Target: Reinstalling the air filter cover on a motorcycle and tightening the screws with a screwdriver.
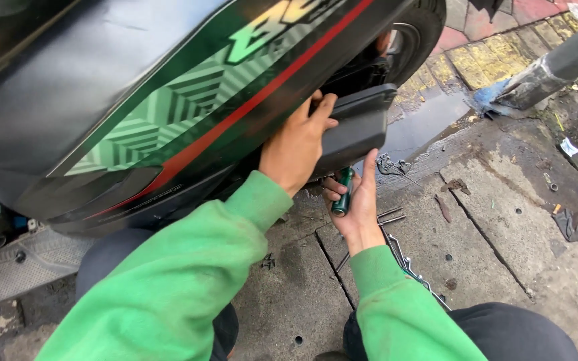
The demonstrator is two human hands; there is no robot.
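Observation:
A black scooter body panel (168, 87) with green patterned and red stripes fills the upper left. My left hand (299, 144), in a green sleeve, presses on a black plastic cover (359, 124) at the scooter's lower rear side. Just below that cover, my right hand (356, 204) grips a green-handled screwdriver (342, 194), its shaft pointing up under the cover and hidden there. The rear tyre (416, 37) shows behind the cover.
Cracked concrete ground (490, 227) carries loose metal tools and rods (393, 217) near my right wrist, scraps and a puddle (429, 120). A grey pole base (550, 73) leans at upper right beside yellow and red paving. My dark-trousered knees sit at the bottom.

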